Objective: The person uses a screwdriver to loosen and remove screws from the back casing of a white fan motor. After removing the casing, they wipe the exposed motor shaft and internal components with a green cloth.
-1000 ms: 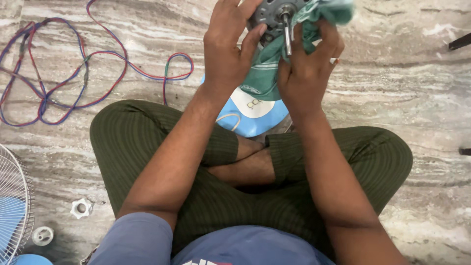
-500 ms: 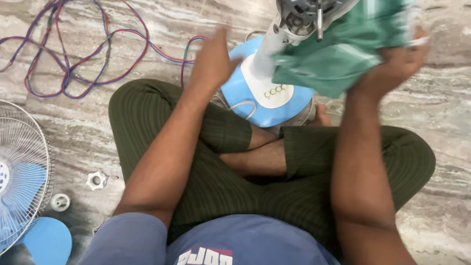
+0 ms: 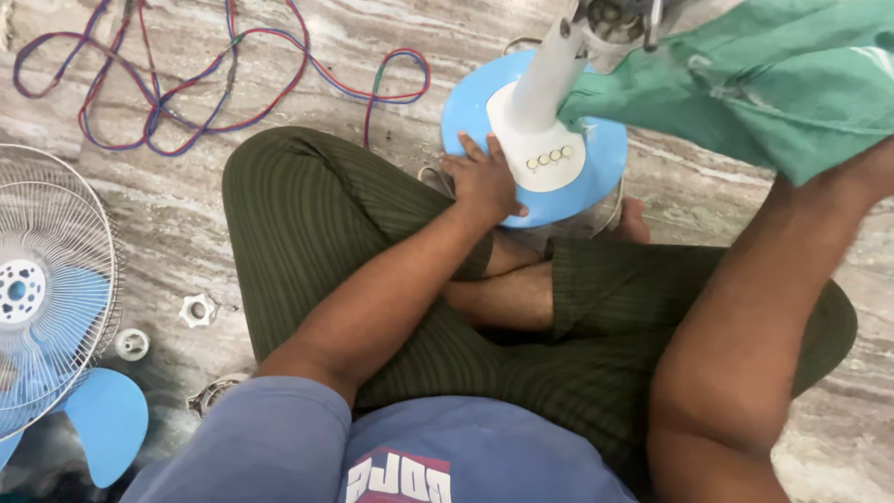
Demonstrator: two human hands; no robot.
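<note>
I sit cross-legged on the floor with a table fan's round blue base (image 3: 596, 177) in front of my legs. Its white stand (image 3: 545, 84) with a row of small buttons rises to the bare motor (image 3: 610, 19) at the top edge. My left hand (image 3: 480, 182) lies flat on the left side of the base, fingers spread. My right hand (image 3: 871, 172) is raised at the far right, mostly hidden under a green cloth (image 3: 773, 84) that it holds up against the motor.
A tangle of red, blue and green wires (image 3: 186, 84) lies on the marble floor at the upper left. A white fan grille (image 3: 47, 279) and a blue blade (image 3: 102, 419) lie at the left, with two white plastic nuts (image 3: 197, 310) beside my knee.
My left hand has dropped from the motor to the blue base. My right hand has swung to the right with the green cloth. The view has shifted, bringing the grille into sight.
</note>
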